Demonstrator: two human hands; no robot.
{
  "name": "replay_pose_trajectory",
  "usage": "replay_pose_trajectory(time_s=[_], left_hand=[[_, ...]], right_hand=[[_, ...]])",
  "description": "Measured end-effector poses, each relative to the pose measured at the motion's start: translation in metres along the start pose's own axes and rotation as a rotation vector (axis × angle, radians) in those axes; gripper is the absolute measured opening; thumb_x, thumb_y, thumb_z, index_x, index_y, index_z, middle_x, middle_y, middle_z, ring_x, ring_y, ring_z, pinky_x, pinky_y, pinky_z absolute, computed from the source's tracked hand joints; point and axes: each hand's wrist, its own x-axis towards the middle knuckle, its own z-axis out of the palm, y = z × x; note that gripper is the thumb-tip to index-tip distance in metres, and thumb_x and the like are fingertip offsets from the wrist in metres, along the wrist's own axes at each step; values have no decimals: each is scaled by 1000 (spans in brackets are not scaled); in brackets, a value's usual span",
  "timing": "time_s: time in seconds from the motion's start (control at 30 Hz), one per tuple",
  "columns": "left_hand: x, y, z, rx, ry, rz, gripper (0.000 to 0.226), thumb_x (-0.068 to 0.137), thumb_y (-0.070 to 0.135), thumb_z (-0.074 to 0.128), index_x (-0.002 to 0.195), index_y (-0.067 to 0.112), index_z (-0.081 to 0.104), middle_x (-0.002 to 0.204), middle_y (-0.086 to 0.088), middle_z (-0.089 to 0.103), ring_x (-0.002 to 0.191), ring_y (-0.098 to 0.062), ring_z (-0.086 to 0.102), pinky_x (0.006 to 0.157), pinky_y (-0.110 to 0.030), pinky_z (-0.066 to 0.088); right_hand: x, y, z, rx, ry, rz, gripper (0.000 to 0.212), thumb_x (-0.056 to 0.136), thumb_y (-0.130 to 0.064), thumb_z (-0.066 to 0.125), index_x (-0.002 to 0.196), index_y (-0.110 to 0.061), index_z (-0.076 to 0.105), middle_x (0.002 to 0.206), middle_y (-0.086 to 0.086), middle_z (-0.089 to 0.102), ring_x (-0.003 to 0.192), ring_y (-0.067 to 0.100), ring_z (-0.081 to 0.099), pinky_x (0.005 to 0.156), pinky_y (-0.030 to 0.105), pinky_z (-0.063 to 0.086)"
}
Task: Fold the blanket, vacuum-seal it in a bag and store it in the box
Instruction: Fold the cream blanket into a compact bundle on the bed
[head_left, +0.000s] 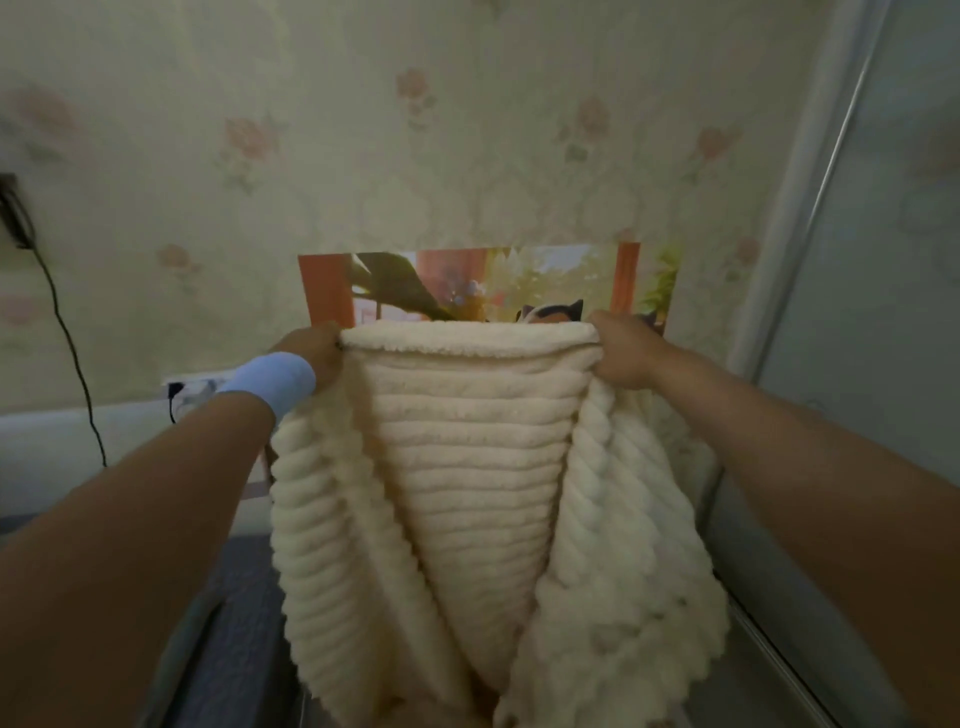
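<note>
Fingers (332, 345) gripping blanket (467, 467), floral wallpaper (363, 130)

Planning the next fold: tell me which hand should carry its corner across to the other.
Either, roughly. The left hand and right hand grip the blanket's top corners at the same height. Slight lean to right: more loose blanket hangs on that side.

The blanket (467, 467) is cream-white, ribbed in soft horizontal bands. A pale blue wristband (275, 382) circles one wrist. The wallpaper (363, 130) is a faded greenish cream with dim pink roses. A poster (467, 283) shows orange borders, green leaves and a black, white and orange cat. A black cable (67, 338) runs down the wall.
</note>
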Motion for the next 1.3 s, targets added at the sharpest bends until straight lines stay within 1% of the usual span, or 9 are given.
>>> replay_pose_trajectory(time_s=[0.17, 0.27, 0.43, 0.57, 0.73, 0.9, 1.03, 1.13, 1.3], left_hand=[[-16, -3, -17, 269, -231, 25, 58, 92, 42, 53, 141, 14, 42, 144, -13, 45, 130, -31, 45, 105, -37, 36], [-40, 7, -11, 395, -351, -84, 60, 95, 45, 49, 143, 10, 39, 143, -11, 45, 130, -27, 46, 106, -34, 38], [-56, 47, 8, -738, -488, -416, 25, 99, 28, 44, 108, 6, 52, 84, -18, 60, 68, -32, 62, 66, -43, 54], [-49, 79, 28, -1401, -551, -411, 20, 101, 29, 41, 108, 16, 54, 91, -9, 65, 78, -26, 64, 85, -52, 50], [-42, 103, 47, -1650, -581, -380, 27, 104, 27, 32, 112, 18, 56, 100, -6, 67, 89, -21, 67, 73, -52, 53], [-34, 109, 38, -947, -648, -109, 30, 89, 32, 61, 112, 12, 65, 108, -4, 71, 98, -24, 68, 89, -46, 53], [-11, 124, 7, 39, -98, 400, 82, 61, 44, 85, 130, 23, 45, 127, 2, 53, 114, -25, 53, 96, -42, 47], [-9, 140, 23, 134, -394, 622, 104, 66, 36, 84, 148, 28, 21, 147, -1, 39, 129, -27, 45, 105, -41, 40], [4, 118, 51, 74, -383, 590, 62, 85, 6, 59, 142, 25, 43, 144, -7, 44, 131, -29, 43, 109, -38, 34]], right_hand=[[8, 21, 19, -282, -7, 311, 52, 89, -63, 38, 124, -33, 63, 124, 3, 65, 110, 28, 61, 92, 38, 50], [3, 9, 29, -58, -73, 390, 72, 87, -76, 27, 136, -31, 55, 137, 4, 58, 118, 29, 56, 102, 44, 44], [17, -40, 42, 394, -92, 423, 56, 106, -46, 28, 145, -11, 47, 143, 12, 52, 124, 31, 52, 93, 34, 41], [37, -65, 57, 906, -238, 404, 61, 92, -57, 56, 137, -17, 45, 129, 2, 58, 112, 23, 59, 87, 33, 51], [44, -52, 69, 1173, -551, 239, 52, 88, -50, 69, 126, -16, 65, 116, 9, 73, 109, 27, 69, 97, 41, 54], [48, -29, 80, 508, -318, 94, 56, 74, -17, 79, 128, -21, 62, 113, 1, 67, 105, 24, 63, 92, 40, 54], [49, -28, 82, 409, -383, -6, 57, 75, -22, 80, 130, -19, 62, 122, -1, 66, 109, 19, 62, 97, 38, 52], [52, -29, 85, 409, -296, -32, 51, 72, -31, 84, 118, -18, 66, 114, -4, 65, 105, 17, 61, 88, 33, 52], [32, -5, 83, 712, -531, 159, 50, 70, -28, 82, 118, -27, 67, 114, -7, 68, 107, 17, 65, 91, 33, 54]])
